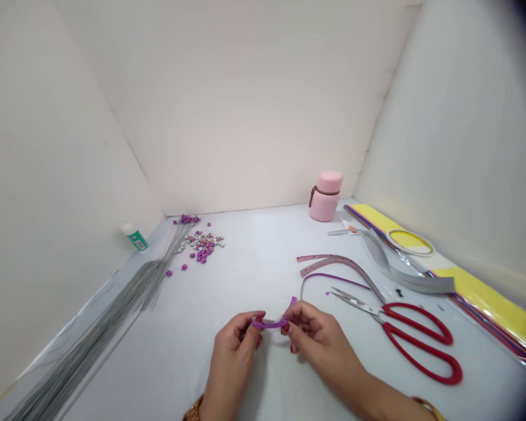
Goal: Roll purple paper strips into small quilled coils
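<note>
My left hand [232, 356] and my right hand [319, 345] meet low in the middle of the view. Between their fingertips they pinch a narrow purple paper strip [268, 323], bent into a curve, with one end sticking up by my right hand. Nearest my right hand lie red-handled scissors [403, 333], blades pointing left and closed. Beyond them are loose pink and purple paper strips [337, 263]. Neither hand touches these.
A bundle of thin grey wires [114, 310] runs along the left wall. Small purple and silver flower-shaped pieces [204, 245] lie near it, beside a glue bottle [135, 237]. Behind are a pink jar [325, 196], small scissors [346, 230], a tape roll [409, 242], and yellow paper sheets [486, 304].
</note>
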Motion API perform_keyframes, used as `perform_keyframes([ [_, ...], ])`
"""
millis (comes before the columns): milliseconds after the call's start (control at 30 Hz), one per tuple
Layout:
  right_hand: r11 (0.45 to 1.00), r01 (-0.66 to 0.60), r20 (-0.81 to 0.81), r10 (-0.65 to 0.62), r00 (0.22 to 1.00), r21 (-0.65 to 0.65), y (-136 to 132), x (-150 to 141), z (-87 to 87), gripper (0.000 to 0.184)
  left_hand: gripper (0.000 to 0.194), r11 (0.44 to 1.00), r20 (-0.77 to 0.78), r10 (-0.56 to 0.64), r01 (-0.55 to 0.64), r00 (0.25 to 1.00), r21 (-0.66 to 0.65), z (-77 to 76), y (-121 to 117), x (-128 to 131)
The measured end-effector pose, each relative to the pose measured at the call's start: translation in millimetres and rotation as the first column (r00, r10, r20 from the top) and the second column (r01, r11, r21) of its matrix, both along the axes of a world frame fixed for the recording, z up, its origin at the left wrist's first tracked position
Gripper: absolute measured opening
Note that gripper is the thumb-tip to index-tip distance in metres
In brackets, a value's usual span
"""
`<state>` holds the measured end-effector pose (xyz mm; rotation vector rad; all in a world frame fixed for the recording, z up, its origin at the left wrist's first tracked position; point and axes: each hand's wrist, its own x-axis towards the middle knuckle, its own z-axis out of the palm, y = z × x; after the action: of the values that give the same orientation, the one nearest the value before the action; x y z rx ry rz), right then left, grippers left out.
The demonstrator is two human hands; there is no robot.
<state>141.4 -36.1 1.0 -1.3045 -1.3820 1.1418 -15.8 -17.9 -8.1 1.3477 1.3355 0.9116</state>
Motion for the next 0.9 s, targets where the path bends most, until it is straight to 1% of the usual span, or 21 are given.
perform_keyframes([
  [33, 0.999, -0.019, -0.04, 0.018, 0.999, -0.027, 0.5, -0.8, 0.4, 0.011, 0.026, 1.0, 0.001, -0.008, 0.008, 1.0, -0.008, 0.1, 0.0, -0.1],
  [133, 1.0, -0.015, -0.111, 0.012, 0.994, -0.025, 1.9, -3.6, 0.9, 0.011, 0.025, 0.999, 0.026, -0.04, 0.04, 0.999, -0.028, 2.1, -0.1, 0.4],
  [267, 0.994, -0.056, -0.113, 0.045, 0.993, -0.091, 1.8, -5.9, 0.5, 0.009, 0.023, 0.992, 0.101, -0.104, 0.11, 0.989, -0.055, 6.1, 0.0, 1.6],
  [333, 0.993, -0.077, -0.111, 0.066, 0.992, -0.093, 1.4, -6.7, -0.5, 0.01, 0.024, 0.985, 0.165, -0.147, 0.16, 0.975, -0.067, 6.1, -0.6, 2.6],
  [400, 0.995, -0.061, -0.106, 0.053, 0.993, -0.08, 1.1, -7.4, -1.6, 0.011, 0.024, 0.98, 0.222, -0.167, 0.187, 0.96, -0.073, 4.3, -1.7, 3.8],
  [467, 0.997, -0.038, -0.097, 0.031, 0.995, -0.072, 1.1, -7.8, -2.7, 0.011, 0.022, 0.98, 0.248, -0.169, 0.191, 0.954, -0.065, 1.9, -2.8, 4.9],
  [567, 0.996, -0.043, -0.088, 0.037, 0.995, -0.074, 1.5, -7.5, -4.0, 0.009, 0.016, 0.991, 0.197, -0.114, 0.127, 0.974, -0.05, 0.5, -2.2, 4.8],
  [667, 0.991, -0.074, -0.04, 0.07, 0.997, -0.108, 1.5, -6.3, -4.8, 0.009, 0.014, 0.998, 0.122, -0.036, 0.042, 0.992, -0.048, 3.6, 2.3, 2.0],
  [800, 0.974, -0.106, -0.01, 0.106, 0.994, -0.199, 0.8, -4.4, -2.6, 0.01, 0.014, 0.995, 0.072, 0.082, -0.077, 0.994, -0.064, 9.5, 10.0, -3.5],
  [867, 0.949, -0.153, -0.03, 0.151, 0.988, -0.277, 0.7, -2.3, -0.2, 0.008, 0.015, 0.992, 0.066, 0.109, -0.105, 0.992, -0.065, 11.2, 12.0, -5.4],
  [900, 0.927, -0.189, -0.047, 0.184, 0.982, -0.323, 0.9, -0.5, 0.9, 0.008, 0.016, 0.992, 0.065, 0.11, -0.106, 0.992, -0.069, 11.6, 12.4, -5.9],
])
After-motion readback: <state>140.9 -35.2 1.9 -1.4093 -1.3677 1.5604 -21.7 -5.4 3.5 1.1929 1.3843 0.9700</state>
